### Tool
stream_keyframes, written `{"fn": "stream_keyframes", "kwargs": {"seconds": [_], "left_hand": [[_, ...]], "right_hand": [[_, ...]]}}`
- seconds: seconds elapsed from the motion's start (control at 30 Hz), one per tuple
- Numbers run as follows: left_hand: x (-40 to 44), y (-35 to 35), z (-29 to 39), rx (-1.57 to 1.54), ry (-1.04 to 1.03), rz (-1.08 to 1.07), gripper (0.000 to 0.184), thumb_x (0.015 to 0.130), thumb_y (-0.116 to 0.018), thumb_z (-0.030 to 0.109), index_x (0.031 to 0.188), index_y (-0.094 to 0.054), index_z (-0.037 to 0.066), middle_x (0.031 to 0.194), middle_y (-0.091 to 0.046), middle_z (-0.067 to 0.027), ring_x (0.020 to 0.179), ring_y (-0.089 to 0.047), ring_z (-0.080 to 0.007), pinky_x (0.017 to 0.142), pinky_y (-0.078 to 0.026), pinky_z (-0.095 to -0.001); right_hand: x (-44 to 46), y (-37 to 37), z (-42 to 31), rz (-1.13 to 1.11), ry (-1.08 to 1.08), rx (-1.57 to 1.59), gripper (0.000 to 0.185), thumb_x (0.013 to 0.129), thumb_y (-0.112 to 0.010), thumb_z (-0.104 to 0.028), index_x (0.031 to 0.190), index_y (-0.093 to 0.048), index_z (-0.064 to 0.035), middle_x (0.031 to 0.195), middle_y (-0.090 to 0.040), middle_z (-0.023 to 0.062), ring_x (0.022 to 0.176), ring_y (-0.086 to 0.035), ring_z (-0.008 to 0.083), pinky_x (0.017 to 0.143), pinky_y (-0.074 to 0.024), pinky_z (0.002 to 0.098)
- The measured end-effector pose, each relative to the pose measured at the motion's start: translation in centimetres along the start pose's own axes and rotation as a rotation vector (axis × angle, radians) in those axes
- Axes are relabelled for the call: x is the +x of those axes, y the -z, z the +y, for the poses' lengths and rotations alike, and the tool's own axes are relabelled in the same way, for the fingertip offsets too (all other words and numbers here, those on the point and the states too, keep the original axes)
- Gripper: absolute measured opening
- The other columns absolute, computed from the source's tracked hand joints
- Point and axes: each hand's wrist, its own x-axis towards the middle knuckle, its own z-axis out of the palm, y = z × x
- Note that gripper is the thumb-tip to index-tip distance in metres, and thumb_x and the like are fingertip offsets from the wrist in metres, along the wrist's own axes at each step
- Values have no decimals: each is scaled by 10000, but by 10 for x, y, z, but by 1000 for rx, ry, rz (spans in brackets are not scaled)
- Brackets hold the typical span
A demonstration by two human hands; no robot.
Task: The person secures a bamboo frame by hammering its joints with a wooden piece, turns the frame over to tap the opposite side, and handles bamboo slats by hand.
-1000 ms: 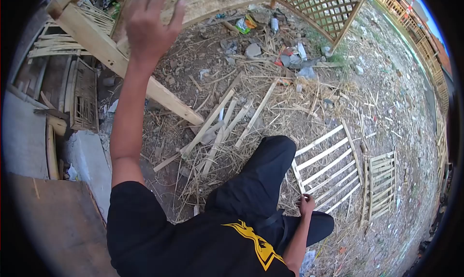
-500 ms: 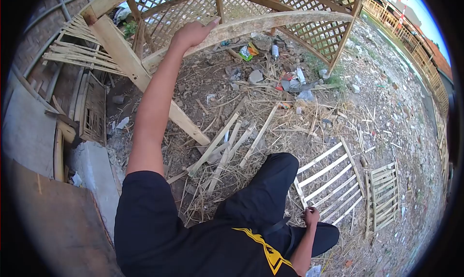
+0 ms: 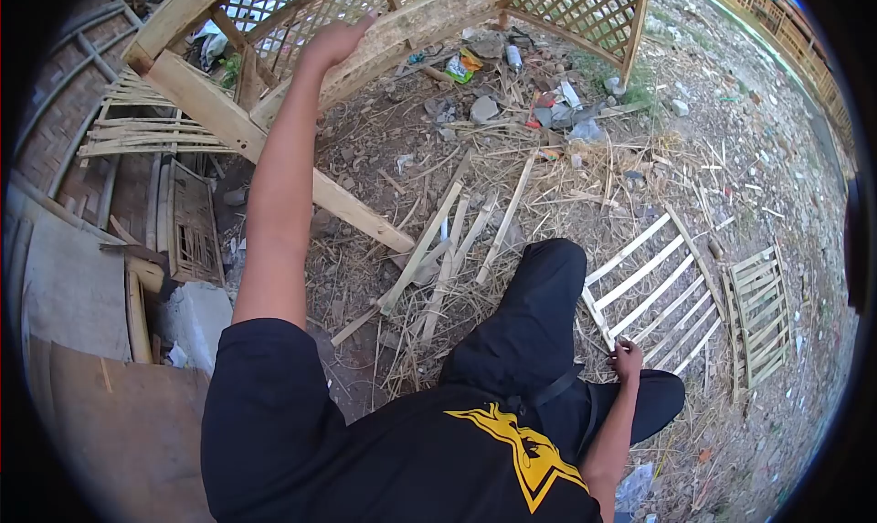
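Observation:
At upper left, my left arm reaches forward and my left hand [image 3: 333, 45] lies over a long, pale wooden beam [image 3: 438, 16], gripping it from above; the far fingers are partly hidden. The beam belongs to a large wooden frame with a lattice panel [image 3: 571, 16] behind it. My right hand [image 3: 626, 360] is low beside my bent leg, its fingers closed at the near corner of a bamboo slat panel [image 3: 650, 290] lying on the ground. A smaller bamboo slat panel [image 3: 758, 317] lies just right of that one.
Loose bamboo strips [image 3: 448, 258] lie on straw-littered ground ahead of my knee. Beyond them are stones and plastic litter [image 3: 566, 112]. At left stand a concrete block [image 3: 194, 322], a brown board [image 3: 114, 413] and a bundle of slats [image 3: 151, 126]. A frame post [image 3: 356, 208] slants down to the ground.
My view has tilted down and turned, so the beam sits higher and the slat panels appear farther right and up. Both hands keep their places on the beam and the panel corner.

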Motion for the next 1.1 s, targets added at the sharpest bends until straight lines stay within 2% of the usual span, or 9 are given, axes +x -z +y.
{"fn": "stream_keyframes", "kwargs": {"seconds": [0.13, 0.33, 0.37, 0.5, 0.63, 0.8, 0.93, 0.97, 1.1], "left_hand": [[11, -14, -8, 27, -79, 221, 979, 909, -353, 809, 1054, -735, -80, 1173, -671, -340, 1157, -645, -449, 1027, -459, -525], [10, -2, -6, 0, -97, 81, 990, 909, -374, 806, 1023, -718, -116, 1140, -659, -377, 1159, -626, -482, 1034, -451, -505], [9, -3, -7, -35, -115, 101, 990, 909, -375, 807, 1016, -719, -115, 1134, -661, -378, 1148, -630, -484, 1032, -451, -502], [9, 6, -2, -17, -19, -48, 1035, 905, -404, 806, 1311, -588, -128, 1335, -583, -367, 1295, -549, -463, 1109, -390, -457], [13, -1, -7, -7, -56, 68, 1013, 911, -364, 815, 1217, -663, -103, 1290, -597, -379, 1291, -554, -473, 1115, -397, -481], [24, -7, -25, -49, -64, 103, 957, 965, -326, 776, 1423, -525, -40, 1488, -480, -293, 1449, -409, -392, 1202, -293, -433], [93, -10, -74, -247, -42, -136, 824, 1019, -362, 676, 1475, -474, -1, 1361, -611, -194, 1252, -561, -276, 1115, -381, -387], [99, -9, -77, -313, -47, -194, 789, 1036, -362, 645, 1505, -444, 16, 1345, -620, -164, 1213, -578, -274, 1093, -401, -392], [114, 1, -94, -419, -87, -277, 784, 1053, -378, 614, 1564, -368, 20, 1405, -577, -124, 1248, -551, -264, 1101, -384, -370]], "right_hand": [[3, 0, -6, 6, 12, 5, 261, 976, -638, -159, 1106, -626, 67, 758, -693, 154, 534, -666, 202, 448, -512, 305], [-4, -5, -22, 19, 2, -20, 232, 973, -646, -138, 1076, -643, 70, 798, -692, 151, 615, -683, 192, 507, -582, 312], [3, -9, -17, 15, 16, -18, 302, 988, -641, -215, 1162, -616, 30, 776, -706, 143, 525, -667, 199, 411, -460, 290], [17, -9, -7, -13, -19, -45, 299, 988, -643, -216, 1159, -617, 27, 782, -706, 142, 526, -666, 195, 415, -462, 292], [15, -14, -21, -62, -71, -81, 288, 989, -640, -206, 1158, -617, 26, 783, -705, 142, 522, -663, 203, 418, -470, 306], [13, -30, -35, -13, 56, -217, 303, 912, -695, -201, 1065, -688, 60, 661, -687, 157, 569, -693, 224, 503, -554, 378], [-5, -40, -63, 2, 71, -391, 375, 839, -650, -279, 1038, -738, 26, 830, -739, 233, 782, -748, 361, 804, -591, 440], [0, -42, -61, -48, 58, -475, 354, 895, -663, -283, 1107, -721, -7, 800, -746, 188, 666, -747, 289, 695, -614, 419], [-6, -44, -76, -19, 14, -481, 335, 875, -641, -289, 1088, -749, -55, 860, -749, 209, 737, -751, 304, 819, -592, 414]]}}
